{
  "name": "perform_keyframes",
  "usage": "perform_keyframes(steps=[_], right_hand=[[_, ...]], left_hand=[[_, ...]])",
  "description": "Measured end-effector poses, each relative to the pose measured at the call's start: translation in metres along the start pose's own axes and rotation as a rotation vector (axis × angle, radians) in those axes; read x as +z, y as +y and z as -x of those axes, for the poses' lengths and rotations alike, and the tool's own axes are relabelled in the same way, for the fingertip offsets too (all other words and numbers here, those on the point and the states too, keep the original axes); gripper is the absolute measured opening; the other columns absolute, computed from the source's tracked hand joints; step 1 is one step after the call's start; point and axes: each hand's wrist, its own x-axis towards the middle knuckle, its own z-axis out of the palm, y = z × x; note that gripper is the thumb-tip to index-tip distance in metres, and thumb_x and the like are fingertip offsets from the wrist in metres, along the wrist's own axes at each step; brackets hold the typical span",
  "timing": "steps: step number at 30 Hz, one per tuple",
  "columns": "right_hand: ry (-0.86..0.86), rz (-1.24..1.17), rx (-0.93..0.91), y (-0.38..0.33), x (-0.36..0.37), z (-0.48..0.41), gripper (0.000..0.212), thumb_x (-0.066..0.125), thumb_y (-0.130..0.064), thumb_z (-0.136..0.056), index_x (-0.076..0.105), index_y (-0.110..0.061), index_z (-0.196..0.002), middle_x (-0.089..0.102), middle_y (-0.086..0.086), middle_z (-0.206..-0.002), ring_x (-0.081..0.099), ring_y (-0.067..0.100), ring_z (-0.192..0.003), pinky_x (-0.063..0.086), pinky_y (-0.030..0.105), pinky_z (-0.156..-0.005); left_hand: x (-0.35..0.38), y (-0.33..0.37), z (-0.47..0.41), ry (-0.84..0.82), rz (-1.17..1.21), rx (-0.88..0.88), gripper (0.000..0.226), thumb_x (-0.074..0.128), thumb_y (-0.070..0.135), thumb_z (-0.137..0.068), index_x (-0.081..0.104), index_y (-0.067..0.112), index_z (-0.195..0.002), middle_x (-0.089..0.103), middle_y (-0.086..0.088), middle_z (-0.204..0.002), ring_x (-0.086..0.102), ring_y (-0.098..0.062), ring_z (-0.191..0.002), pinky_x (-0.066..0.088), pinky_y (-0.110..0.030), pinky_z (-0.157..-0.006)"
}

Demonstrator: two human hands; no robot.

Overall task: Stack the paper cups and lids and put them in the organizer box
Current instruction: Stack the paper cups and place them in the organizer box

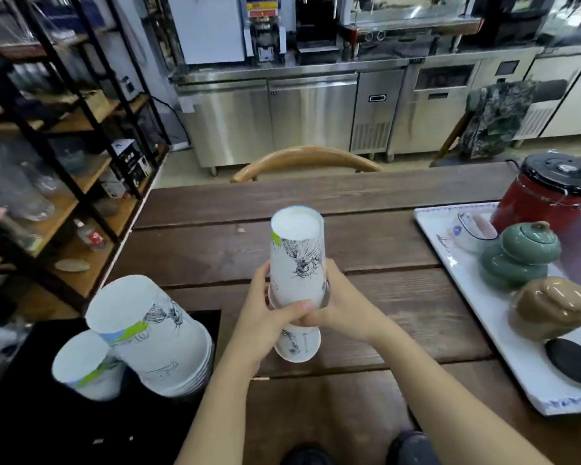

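- Both hands meet around a tall upside-down stack of paper cups (297,260) over the middle of the tabletop (366,203), a little toward its near edge.
- The left hand (265,317) wraps the stack from the left, its thumb lying across the front of the cups.
- The right hand (342,307) clasps the same stack from the right, its fingers curled around the far side and out of sight.
- The grip sits about halfway down the stack: the closed white base of the top cup rises well above the hands, and a lower cup (297,345) pokes out beneath them, its rim at or just above the wood; I cannot tell whether it touches.
- Near the left edge lies a black box (47,424), with 2 more upturned lots of cups on it: a wide stack (155,333) leaning to the right, and 1 smaller cup (88,364) just beside it at the front left.
- Along the right edge rests a white tray (483,323) carrying a green jar (520,256), a brown jar (550,307), a small cup (472,231) and a dark stone (572,364).
- A red kettle (547,193) with a black lid stands at the tray's far end.
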Motion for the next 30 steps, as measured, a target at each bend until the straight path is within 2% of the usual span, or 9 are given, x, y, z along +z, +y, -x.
perform_keyframes(steps=[2, 6, 11, 14, 17, 21, 25, 28, 30], right_hand=[[-0.035, 0.067, 0.050, 0.022, 0.012, -0.009, 0.071, 0.082, -0.024, -0.051, 0.050, -0.037, -0.113, 0.063, -0.008, -0.112, 0.061, 0.012, -0.107, 0.053, 0.043, -0.090], [-0.031, 0.110, 0.155, 0.061, 0.026, -0.010, 0.083, 0.082, -0.027, -0.047, 0.039, -0.038, -0.118, 0.054, -0.008, -0.119, 0.054, 0.012, -0.112, 0.050, 0.042, -0.094], [-0.048, 0.104, 0.273, 0.091, 0.034, -0.008, 0.089, 0.082, -0.029, -0.045, 0.027, -0.060, -0.109, 0.051, -0.021, -0.118, 0.051, 0.009, -0.116, 0.041, 0.046, -0.103], [-0.065, 0.095, 0.330, 0.091, 0.037, -0.007, 0.087, 0.080, -0.037, -0.043, 0.020, -0.070, -0.097, 0.053, -0.028, -0.113, 0.048, 0.015, -0.119, 0.035, 0.046, -0.106], [-0.027, 0.036, 0.336, 0.091, 0.040, -0.004, 0.090, 0.082, -0.038, -0.041, 0.026, -0.056, -0.110, 0.053, -0.028, -0.112, 0.049, 0.015, -0.118, 0.038, 0.043, -0.104], [0.039, -0.040, 0.264, 0.090, 0.044, 0.000, 0.096, 0.089, -0.030, -0.036, 0.040, -0.036, -0.118, 0.055, -0.001, -0.121, 0.055, 0.018, -0.115, 0.052, 0.039, -0.091], [0.130, -0.096, 0.160, 0.057, 0.034, 0.013, 0.074, 0.085, -0.014, -0.044, 0.050, -0.044, -0.102, 0.061, 0.000, -0.114, 0.058, 0.016, -0.111, 0.054, 0.037, -0.088], [0.183, -0.126, 0.065, 0.023, 0.025, 0.019, 0.080, 0.087, -0.019, -0.042, 0.049, -0.035, -0.111, 0.060, 0.006, -0.120, 0.057, 0.025, -0.115, 0.054, 0.049, -0.089], [0.192, -0.140, -0.021, -0.003, 0.019, 0.023, 0.078, 0.086, -0.015, -0.046, 0.049, -0.036, -0.111, 0.061, 0.004, -0.120, 0.059, 0.021, -0.113, 0.054, 0.044, -0.091]], left_hand=[[-0.002, -0.017, -0.001, 0.010, 0.022, -0.079, 0.071, 0.072, -0.003, -0.073, 0.042, 0.028, -0.129, 0.061, 0.002, -0.123, 0.059, -0.005, -0.107, 0.052, -0.010, -0.067], [-0.002, -0.052, -0.007, 0.031, 0.033, -0.259, 0.067, 0.057, -0.011, -0.074, 0.048, 0.029, -0.126, 0.063, 0.000, -0.122, 0.058, -0.016, -0.113, 0.049, -0.031, -0.088], [0.008, -0.078, -0.025, 0.393, 0.235, -0.523, 0.026, 0.041, 0.008, -0.086, 0.064, 0.015, -0.097, 0.070, -0.009, -0.108, 0.063, -0.024, -0.102, 0.050, -0.039, -0.085], [0.019, -0.089, -0.031, 0.368, 0.191, -0.501, 0.033, 0.042, 0.034, -0.088, 0.064, 0.019, -0.107, 0.069, -0.002, -0.113, 0.063, -0.019, -0.104, 0.050, -0.040, -0.094], [0.025, -0.078, -0.026, 0.354, 0.216, -0.537, 0.037, 0.036, 0.038, -0.095, 0.063, 0.019, -0.114, 0.066, 0.002, -0.113, 0.060, -0.016, -0.105, 0.047, -0.034, -0.092], [0.026, -0.063, -0.018, 0.304, 0.262, -0.531, 0.034, 0.036, 0.042, -0.097, 0.065, 0.024, -0.099, 0.068, 0.008, -0.094, 0.059, -0.008, -0.085, 0.048, -0.029, -0.073], [0.027, -0.042, -0.008, 0.291, 0.264, -0.453, 0.037, 0.039, 0.047, -0.094, 0.066, 0.026, -0.107, 0.070, 0.003, -0.108, 0.064, -0.014, -0.098, 0.050, -0.045, -0.096], [0.027, -0.011, 0.001, 0.322, 0.240, -0.319, 0.037, 0.040, 0.048, -0.093, 0.068, 0.027, -0.105, 0.069, 0.002, -0.114, 0.063, -0.017, -0.106, 0.048, -0.046, -0.099], [0.025, 0.012, 0.011, 0.319, 0.205, -0.207, 0.036, 0.038, 0.047, -0.094, 0.069, 0.029, -0.096, 0.069, 0.004, -0.110, 0.062, -0.016, -0.105, 0.048, -0.043, -0.098]])
